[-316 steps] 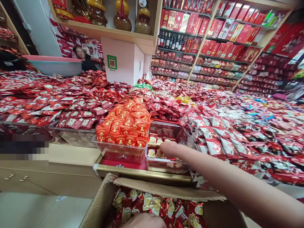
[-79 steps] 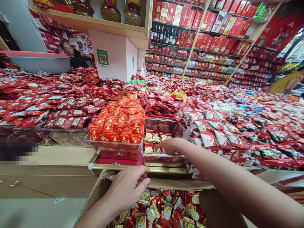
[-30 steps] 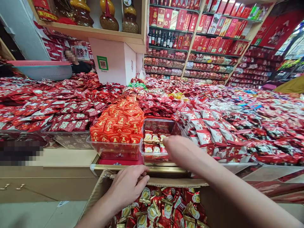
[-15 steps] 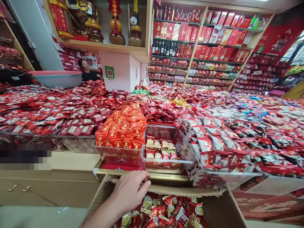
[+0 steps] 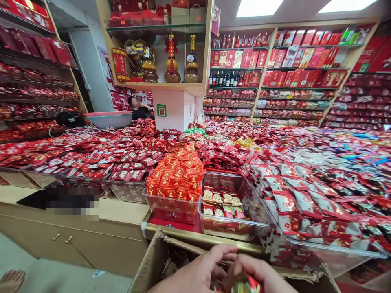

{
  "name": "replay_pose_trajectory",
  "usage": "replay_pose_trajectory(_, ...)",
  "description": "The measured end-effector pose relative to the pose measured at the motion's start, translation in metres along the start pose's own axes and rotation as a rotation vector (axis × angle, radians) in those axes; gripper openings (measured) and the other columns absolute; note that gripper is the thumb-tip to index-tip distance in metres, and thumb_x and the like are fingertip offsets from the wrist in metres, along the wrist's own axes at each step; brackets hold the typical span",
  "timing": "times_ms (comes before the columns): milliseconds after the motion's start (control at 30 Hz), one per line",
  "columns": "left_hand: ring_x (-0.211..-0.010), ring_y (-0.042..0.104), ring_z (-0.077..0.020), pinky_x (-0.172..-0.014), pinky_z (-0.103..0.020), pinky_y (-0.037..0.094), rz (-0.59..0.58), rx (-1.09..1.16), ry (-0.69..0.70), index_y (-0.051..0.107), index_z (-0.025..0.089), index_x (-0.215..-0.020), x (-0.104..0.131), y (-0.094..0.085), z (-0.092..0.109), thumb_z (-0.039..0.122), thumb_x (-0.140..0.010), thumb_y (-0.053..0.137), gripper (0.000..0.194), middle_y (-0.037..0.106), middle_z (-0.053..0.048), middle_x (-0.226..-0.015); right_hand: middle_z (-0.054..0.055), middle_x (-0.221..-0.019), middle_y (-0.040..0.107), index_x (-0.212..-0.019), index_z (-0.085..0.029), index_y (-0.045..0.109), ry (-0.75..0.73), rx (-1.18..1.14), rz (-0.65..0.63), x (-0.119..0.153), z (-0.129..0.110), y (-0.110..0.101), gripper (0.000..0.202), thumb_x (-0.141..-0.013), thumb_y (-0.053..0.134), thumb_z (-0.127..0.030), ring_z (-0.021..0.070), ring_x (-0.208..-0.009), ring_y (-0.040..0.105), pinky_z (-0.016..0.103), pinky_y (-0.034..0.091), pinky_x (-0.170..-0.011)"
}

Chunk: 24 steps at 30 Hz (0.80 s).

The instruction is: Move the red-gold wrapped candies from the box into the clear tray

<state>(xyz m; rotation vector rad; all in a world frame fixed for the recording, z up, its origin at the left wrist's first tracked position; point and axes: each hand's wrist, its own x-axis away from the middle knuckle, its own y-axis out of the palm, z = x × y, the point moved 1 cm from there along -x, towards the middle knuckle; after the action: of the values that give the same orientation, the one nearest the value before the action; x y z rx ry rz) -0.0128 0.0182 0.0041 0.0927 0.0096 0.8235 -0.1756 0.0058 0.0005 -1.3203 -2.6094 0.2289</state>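
Note:
Both of my hands are over an open cardboard box [image 5: 146, 260] at the bottom of the head view. My right hand [image 5: 262, 270] is closed on a wrapped candy [image 5: 244, 284] in red and gold foil, partly cut off by the frame's lower edge. Close against it, my left hand [image 5: 203, 266] has its fingers curled inward; what they hold is hidden. Just beyond the box stands a clear plastic bin [image 5: 233, 224] with a few neat rows of small red-and-gold wrapped candies [image 5: 227, 211] and bare space at its right side.
Left of that bin, another clear bin [image 5: 174, 209] is heaped with orange-red packets [image 5: 179, 173]. A bin [image 5: 332, 248] of red-and-white packets stands to the right. Gold trim [image 5: 195, 240] edges the counter. A bare foot [image 5: 12, 280] shows at lower left; a person [image 5: 140, 110] is behind.
My right hand has come into view with a wrapped candy. My left hand has moved right and down from the box's rim to meet it. The view has tilted up and turned left.

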Motion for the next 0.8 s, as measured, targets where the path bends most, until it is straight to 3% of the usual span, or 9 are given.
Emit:
replay_pose_trajectory(100, -0.105, 0.053, -0.0212, -0.091, -0.036, 0.038, 0.166, 0.096, 0.053, 0.045, 0.026, -0.121, -0.007, 0.005, 0.005, 0.034, -0.074, 0.063, 0.052, 0.056, -0.006, -0.116, 0.000, -0.073, 0.061, -0.086, -0.019, 0.053, 0.006, -0.237, 0.106, 0.002, -0.020, -0.006, 0.029, -0.059, 0.064, -0.017, 0.0126, -0.057, 0.055, 0.023, 0.044, -0.052)
replay_pose_trajectory(167, -0.090, 0.059, -0.0206, -0.083, -0.037, 0.044, 0.269, 0.180, 0.035, 0.047, 0.023, -0.120, -0.011, 0.003, 0.010, 0.034, -0.075, 0.061, 0.049, 0.063, -0.006, -0.102, -0.001, -0.074, 0.060, -0.099, -0.019, 0.049, -0.005, -0.386, 0.194, 0.001, -0.027, -0.009, 0.042, -0.061, 0.068, -0.021, 0.0102, -0.054, 0.053, 0.022, 0.045, -0.052)
replay_pose_trajectory(300, -0.075, 0.061, -0.0169, -0.073, -0.032, 0.048, 0.351, 0.259, 0.007, 0.054, 0.018, -0.113, -0.014, -0.005, 0.012, 0.029, -0.077, 0.059, 0.038, 0.066, -0.006, -0.089, 0.001, -0.086, 0.060, -0.103, -0.020, 0.046, -0.017, -0.518, 0.330, -0.002, -0.029, -0.011, 0.041, -0.069, 0.065, -0.033, 0.0091, -0.058, 0.055, 0.025, 0.048, -0.058)
replay_pose_trajectory(533, -0.080, 0.060, -0.0177, -0.070, -0.029, 0.047, 0.343, 0.130, -0.031, 0.053, 0.017, -0.104, -0.016, -0.004, 0.005, 0.025, -0.075, 0.060, 0.030, 0.066, -0.007, -0.094, 0.004, -0.095, 0.058, -0.102, -0.020, 0.045, -0.046, -0.483, 0.346, -0.006, -0.020, -0.006, 0.034, -0.075, 0.056, -0.039, 0.0102, -0.055, 0.053, 0.025, 0.048, -0.046)
replay_pose_trajectory(633, -0.077, 0.059, -0.0154, -0.067, -0.025, 0.045, 0.433, -0.093, -0.047, 0.056, 0.016, -0.093, -0.013, -0.008, 0.004, 0.021, -0.077, 0.054, 0.017, 0.065, -0.005, -0.087, 0.005, -0.099, 0.055, -0.103, -0.022, 0.044, -0.028, -0.409, 0.347, -0.002, -0.017, -0.009, 0.033, -0.077, 0.053, -0.040, 0.0114, -0.060, 0.053, 0.025, 0.048, -0.046)
replay_pose_trajectory(733, -0.072, 0.057, -0.0130, -0.066, -0.022, 0.042, 0.483, -0.323, -0.031, 0.056, 0.018, -0.088, -0.007, -0.017, 0.005, 0.014, -0.076, 0.049, 0.015, 0.063, -0.001, -0.078, 0.002, -0.084, 0.057, -0.097, -0.021, 0.047, -0.011, -0.218, 0.344, 0.006, -0.015, -0.014, 0.023, -0.080, 0.050, -0.036, 0.0115, -0.062, 0.052, 0.023, 0.047, -0.053)
replay_pose_trajectory(800, -0.067, 0.054, -0.0112, -0.064, -0.020, 0.041, 0.415, -0.384, -0.042, 0.052, 0.019, -0.095, -0.004, -0.020, 0.007, 0.009, -0.073, 0.047, 0.025, 0.060, 0.002, -0.073, 0.000, -0.071, 0.056, -0.089, -0.019, 0.049, 0.014, -0.065, 0.304, 0.010, -0.012, -0.015, 0.016, -0.080, 0.048, -0.032, 0.0105, -0.056, 0.049, 0.022, 0.043, -0.051)
